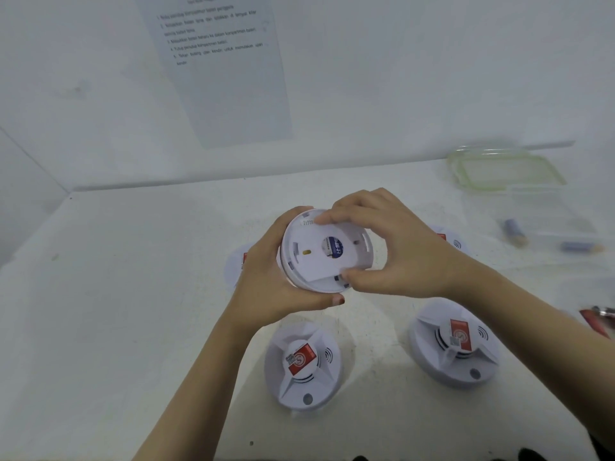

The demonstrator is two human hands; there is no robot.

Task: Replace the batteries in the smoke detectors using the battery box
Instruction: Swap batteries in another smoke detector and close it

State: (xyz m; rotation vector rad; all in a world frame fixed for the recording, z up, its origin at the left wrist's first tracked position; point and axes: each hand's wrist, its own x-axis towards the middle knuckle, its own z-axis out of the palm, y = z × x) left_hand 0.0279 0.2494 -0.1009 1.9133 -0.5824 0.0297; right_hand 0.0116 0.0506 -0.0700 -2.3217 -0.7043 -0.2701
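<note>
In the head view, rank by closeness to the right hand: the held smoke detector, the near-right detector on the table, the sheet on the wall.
1. Held smoke detector, centre, gripped by the right hand.
2. Near-right detector, lower right, below that hand.
3. Wall sheet, upper left, far behind.

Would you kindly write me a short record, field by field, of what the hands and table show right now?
held: smoke detector, back facing up, above the table
left hand: grips its rim from the left
right hand: fingers and thumb pinch its back plate
resting face up: front-left detector, front-right detector
battery box: clear, far right, two batteries inside, lid off behind it
</note>
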